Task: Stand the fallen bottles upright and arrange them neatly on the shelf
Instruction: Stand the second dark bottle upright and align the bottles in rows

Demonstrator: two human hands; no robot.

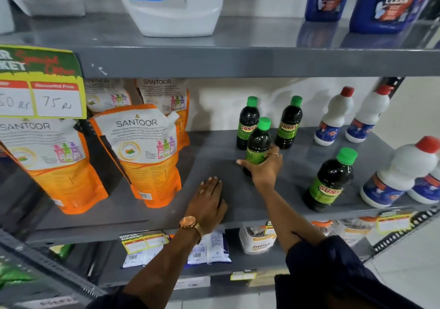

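On the grey middle shelf (214,146) stand several dark bottles with green caps and green "SUNNY" labels. Two are upright at the back, one (247,122) on the left and one (288,122) on the right. My right hand (264,165) is wrapped around the lower half of a third bottle (259,139), which is upright just in front of those two. A fourth dark bottle (329,180) stands alone near the front right. My left hand (209,201) lies flat, palm down, on the bare shelf near the front edge, holding nothing.
Orange and white Santoor refill pouches (142,151) fill the shelf's left side. White bottles with red caps (335,115) stand at the right, back and front. A yellow price sign (40,82) hangs at the upper left. Large white and blue jugs sit on the shelf above.
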